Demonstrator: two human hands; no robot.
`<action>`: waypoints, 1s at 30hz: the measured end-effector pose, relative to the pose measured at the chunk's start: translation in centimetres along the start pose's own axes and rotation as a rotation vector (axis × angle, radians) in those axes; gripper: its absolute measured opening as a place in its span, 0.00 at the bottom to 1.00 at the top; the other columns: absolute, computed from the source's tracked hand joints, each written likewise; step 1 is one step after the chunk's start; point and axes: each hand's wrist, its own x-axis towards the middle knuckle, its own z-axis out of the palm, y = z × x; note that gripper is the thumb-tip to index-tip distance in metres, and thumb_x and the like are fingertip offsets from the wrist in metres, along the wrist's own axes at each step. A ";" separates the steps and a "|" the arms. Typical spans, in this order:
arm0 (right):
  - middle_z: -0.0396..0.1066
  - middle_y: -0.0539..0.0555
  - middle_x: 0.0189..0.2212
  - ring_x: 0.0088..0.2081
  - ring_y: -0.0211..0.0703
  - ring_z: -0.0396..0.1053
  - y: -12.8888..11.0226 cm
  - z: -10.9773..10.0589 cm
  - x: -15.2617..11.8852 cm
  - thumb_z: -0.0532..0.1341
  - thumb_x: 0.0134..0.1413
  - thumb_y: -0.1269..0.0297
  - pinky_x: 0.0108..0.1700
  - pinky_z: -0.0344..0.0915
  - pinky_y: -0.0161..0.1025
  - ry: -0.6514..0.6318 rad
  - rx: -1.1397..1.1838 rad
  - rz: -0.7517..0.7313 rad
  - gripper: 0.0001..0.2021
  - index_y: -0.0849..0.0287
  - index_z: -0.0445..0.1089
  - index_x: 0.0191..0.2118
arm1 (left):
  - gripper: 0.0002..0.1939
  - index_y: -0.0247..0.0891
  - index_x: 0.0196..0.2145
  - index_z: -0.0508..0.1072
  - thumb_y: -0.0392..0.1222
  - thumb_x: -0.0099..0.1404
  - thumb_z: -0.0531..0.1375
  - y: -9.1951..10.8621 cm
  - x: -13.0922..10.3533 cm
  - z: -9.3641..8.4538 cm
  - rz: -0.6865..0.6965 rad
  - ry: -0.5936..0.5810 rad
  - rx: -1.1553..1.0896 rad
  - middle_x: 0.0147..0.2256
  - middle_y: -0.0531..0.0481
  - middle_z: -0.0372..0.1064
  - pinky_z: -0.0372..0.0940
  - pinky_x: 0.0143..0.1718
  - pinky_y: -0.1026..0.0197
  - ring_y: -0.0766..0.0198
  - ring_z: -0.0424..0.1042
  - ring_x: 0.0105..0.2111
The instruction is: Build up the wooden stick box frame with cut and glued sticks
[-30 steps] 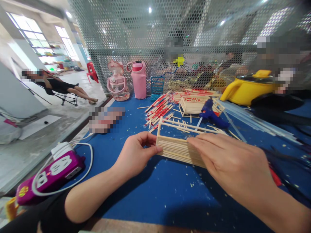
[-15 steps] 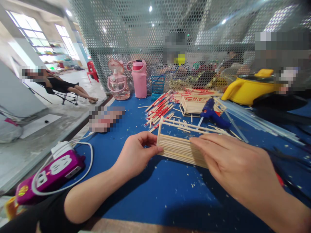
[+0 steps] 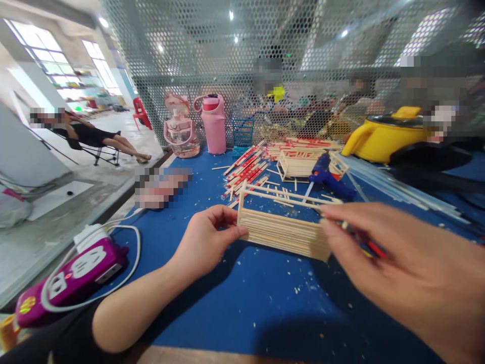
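A small frame of thin wooden sticks (image 3: 282, 232) stands tilted over the blue tabletop, with a closely laid side facing me and open rails above. My left hand (image 3: 212, 235) pinches its left end between thumb and fingers. At its right end is my right hand (image 3: 390, 253), slightly blurred, with thumb and forefinger closed at the upper right corner. Behind the right fingers, a small red and yellow item (image 3: 373, 247) is partly visible. Beyond the frame lie a blue glue gun (image 3: 329, 177) and a second stick frame (image 3: 297, 167).
Wrapped stick bundles (image 3: 246, 169), a pink bottle (image 3: 215, 126), a clear bottle (image 3: 182, 134) and a yellow pot (image 3: 386, 139) stand or lie behind. A purple power strip (image 3: 74, 280) with a white cable is at left. A person reclines beyond the table.
My right hand has moved right and back from the frame's middle to its right end, uncovering more of the laid sticks. My left hand keeps its pinch; the view has shifted slightly.
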 end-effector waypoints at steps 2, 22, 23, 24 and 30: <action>0.72 0.53 0.28 0.27 0.40 0.70 1.4 0.0 0.7 0.60 0.55 0.64 0.29 0.66 0.37 0.020 0.075 0.255 0.03 0.55 0.68 0.36 | 0.09 0.36 0.30 0.72 0.39 0.51 0.67 0.1 0.2 -0.2 -0.009 0.019 -0.044 0.30 0.51 0.74 0.66 0.36 0.62 0.65 0.71 0.30; 0.76 0.51 0.40 0.39 0.45 0.72 1.3 4.1 0.6 0.71 0.39 0.64 0.37 0.69 0.39 -0.188 1.776 0.987 0.29 0.50 0.69 0.52 | 0.25 0.35 0.43 0.66 0.46 0.50 0.68 0.5 -0.8 1.9 0.073 0.120 -0.134 0.40 0.45 0.70 0.67 0.36 0.60 0.62 0.71 0.36; 0.76 0.51 0.41 0.41 0.46 0.72 1.3 3.9 0.7 0.71 0.39 0.65 0.39 0.69 0.40 -0.188 1.798 0.951 0.29 0.50 0.69 0.52 | 0.26 0.36 0.45 0.65 0.46 0.51 0.67 0.8 -1.4 1.9 0.121 0.224 -0.053 0.41 0.45 0.69 0.67 0.36 0.59 0.61 0.70 0.37; 0.76 0.51 0.41 0.42 0.46 0.72 1.3 3.8 0.7 0.71 0.39 0.67 0.41 0.69 0.41 -0.185 1.812 0.920 0.29 0.50 0.69 0.52 | 0.26 0.36 0.46 0.64 0.46 0.52 0.66 1.3 -2.1 2.0 0.202 0.359 0.044 0.42 0.45 0.67 0.67 0.37 0.58 0.60 0.70 0.38; 0.76 0.52 0.43 0.44 0.48 0.72 1.5 3.6 0.7 0.69 0.42 0.67 0.45 0.69 0.44 -0.183 1.762 0.823 0.25 0.52 0.70 0.51 | 0.08 0.39 0.41 0.72 0.35 0.63 0.57 6.1 -3.7 4.3 0.966 0.355 0.627 0.39 0.49 0.74 0.67 0.42 0.63 0.64 0.73 0.39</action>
